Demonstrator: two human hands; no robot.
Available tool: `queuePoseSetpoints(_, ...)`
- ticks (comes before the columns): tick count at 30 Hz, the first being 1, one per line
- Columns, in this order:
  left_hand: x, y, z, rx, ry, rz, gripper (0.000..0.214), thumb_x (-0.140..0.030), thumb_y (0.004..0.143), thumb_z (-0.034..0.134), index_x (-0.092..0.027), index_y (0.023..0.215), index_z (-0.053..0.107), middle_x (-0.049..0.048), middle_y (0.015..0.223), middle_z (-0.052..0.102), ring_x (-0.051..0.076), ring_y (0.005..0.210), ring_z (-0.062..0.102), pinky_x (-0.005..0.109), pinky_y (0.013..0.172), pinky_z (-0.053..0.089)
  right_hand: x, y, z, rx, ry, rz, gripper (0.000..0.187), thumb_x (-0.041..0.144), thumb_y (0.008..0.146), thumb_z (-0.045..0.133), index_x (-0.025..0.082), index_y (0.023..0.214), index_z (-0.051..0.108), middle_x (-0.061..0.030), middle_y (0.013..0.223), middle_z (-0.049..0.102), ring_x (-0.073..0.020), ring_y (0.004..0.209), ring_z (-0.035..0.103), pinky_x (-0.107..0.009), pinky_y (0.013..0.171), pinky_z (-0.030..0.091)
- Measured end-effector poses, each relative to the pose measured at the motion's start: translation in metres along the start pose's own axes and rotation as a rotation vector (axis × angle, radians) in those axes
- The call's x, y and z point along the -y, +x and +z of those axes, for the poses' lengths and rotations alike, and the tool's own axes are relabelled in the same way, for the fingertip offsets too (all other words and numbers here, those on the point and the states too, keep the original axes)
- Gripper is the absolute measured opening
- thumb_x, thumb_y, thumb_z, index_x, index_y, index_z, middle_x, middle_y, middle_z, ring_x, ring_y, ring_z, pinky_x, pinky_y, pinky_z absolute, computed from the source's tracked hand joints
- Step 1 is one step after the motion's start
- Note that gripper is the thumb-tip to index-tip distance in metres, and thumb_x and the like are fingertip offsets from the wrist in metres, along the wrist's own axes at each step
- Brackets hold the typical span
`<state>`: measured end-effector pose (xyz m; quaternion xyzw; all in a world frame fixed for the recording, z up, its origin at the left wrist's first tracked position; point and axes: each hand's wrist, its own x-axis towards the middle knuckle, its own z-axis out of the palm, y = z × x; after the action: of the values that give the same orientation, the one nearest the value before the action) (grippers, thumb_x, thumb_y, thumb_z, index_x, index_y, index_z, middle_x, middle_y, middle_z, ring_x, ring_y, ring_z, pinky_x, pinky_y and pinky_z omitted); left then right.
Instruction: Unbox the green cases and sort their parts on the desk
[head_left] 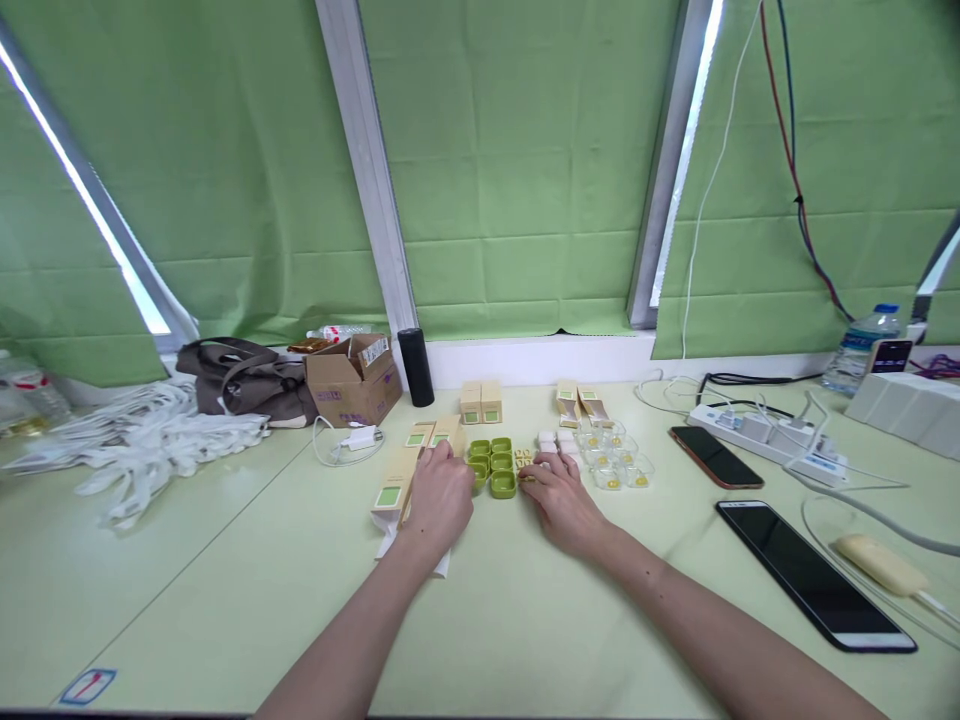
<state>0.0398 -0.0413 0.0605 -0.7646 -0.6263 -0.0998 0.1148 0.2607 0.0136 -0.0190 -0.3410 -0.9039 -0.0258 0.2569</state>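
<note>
My left hand [441, 490] is closed, its fingers curled down between the kraft-coloured boxes [392, 482] and the small green containers [502, 484]; whatever it grips is hidden. My right hand [562, 503] lies low over the table, fingers apart, its fingertips at the small yellow pieces [523, 456]. The green containers stand in two columns between the hands. Just beyond my right hand are small white blocks [547, 438]. To its right sit clear plastic cups [606, 478] with yellow bits inside. White paper [441, 566] pokes out below my left wrist.
Kraft boxes [481, 403] stand farther back, with opened ones [592, 406] to their right. A black cylinder [415, 368], cardboard box [349, 385] and grey bag [251, 385] line the back left. Phones [814, 575], a power strip [769, 445] and cables occupy the right.
</note>
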Motion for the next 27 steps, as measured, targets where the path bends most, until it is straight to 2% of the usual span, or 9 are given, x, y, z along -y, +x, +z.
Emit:
queuePoseSetpoints(7, -0.005, -0.003, 0.006, 0.077, 0.092, 0.049, 0.03, 0.003, 0.079, 0.055, -0.017, 0.07, 0.075, 0.0186, 0.077, 0.072, 0.035, 0.103, 0.055, 0.043, 0.083, 0.034, 0.001, -0.002, -0.003, -0.074, 0.002, -0.027, 0.039, -0.001, 0.079, 0.06, 0.021, 0.108, 0.073, -0.009, 0.12, 0.069, -0.03, 0.126, 0.046, -0.047, 0.112, 0.028)
queuePoseSetpoints(9, -0.007, -0.003, 0.009, 0.092, 0.097, 0.051, 0.029, 0.002, 0.08, 0.055, -0.017, 0.071, 0.076, 0.019, 0.076, 0.072, 0.036, 0.103, 0.055, 0.043, 0.083, 0.034, 0.003, -0.003, -0.004, -0.103, -0.007, -0.049, 0.032, 0.001, 0.08, 0.062, 0.02, 0.104, 0.073, -0.0098, 0.112, 0.069, -0.0292, 0.119, 0.049, -0.044, 0.105, 0.033)
queuePoseSetpoints(12, -0.008, -0.003, 0.013, 0.092, 0.09, 0.037, 0.03, 0.002, 0.08, 0.056, -0.018, 0.07, 0.075, 0.0177, 0.075, 0.071, 0.035, 0.103, 0.056, 0.042, 0.083, 0.035, 0.005, -0.004, -0.006, -0.087, -0.034, -0.075, 0.021, 0.004, 0.081, 0.061, 0.018, 0.092, 0.072, -0.009, 0.096, 0.068, -0.0248, 0.097, 0.054, -0.036, 0.084, 0.036)
queuePoseSetpoints(14, -0.008, -0.003, 0.015, 0.08, 0.068, 0.023, 0.03, 0.002, 0.08, 0.056, -0.018, 0.068, 0.075, 0.0173, 0.074, 0.071, 0.035, 0.103, 0.056, 0.041, 0.084, 0.035, 0.007, -0.006, -0.007, -0.05, -0.04, -0.079, 0.016, 0.006, 0.082, 0.06, 0.018, 0.084, 0.069, -0.0065, 0.084, 0.067, -0.0207, 0.08, 0.053, -0.034, 0.07, 0.031)
queuePoseSetpoints(17, -0.008, -0.004, 0.015, 0.08, 0.056, 0.016, 0.031, 0.005, 0.079, 0.055, -0.017, 0.068, 0.074, 0.0189, 0.074, 0.071, 0.036, 0.104, 0.057, 0.042, 0.085, 0.036, 0.01, -0.009, -0.008, 0.004, -0.027, -0.078, 0.014, 0.009, 0.085, 0.057, 0.019, 0.08, 0.066, -0.003, 0.074, 0.067, -0.0167, 0.066, 0.05, -0.033, 0.061, 0.022)
queuePoseSetpoints(23, -0.009, -0.002, 0.015, 0.125, 0.128, 0.03, 0.033, 0.007, 0.077, 0.053, -0.015, 0.073, 0.076, 0.0198, 0.078, 0.073, 0.035, 0.105, 0.059, 0.041, 0.086, 0.037, 0.013, -0.012, -0.011, 0.091, -0.018, -0.086, 0.013, 0.009, 0.081, 0.058, 0.02, 0.08, 0.065, -0.0019, 0.073, 0.071, -0.0145, 0.061, 0.052, -0.033, 0.059, 0.016)
queuePoseSetpoints(27, -0.008, -0.002, 0.018, 0.083, 0.098, 0.011, 0.032, 0.005, 0.079, 0.054, -0.017, 0.071, 0.075, 0.0178, 0.077, 0.073, 0.034, 0.103, 0.058, 0.04, 0.085, 0.038, 0.014, -0.01, -0.012, 0.115, -0.032, -0.079, 0.012, 0.01, 0.082, 0.058, 0.019, 0.079, 0.065, -0.0025, 0.073, 0.072, -0.0142, 0.06, 0.053, -0.033, 0.058, 0.015)
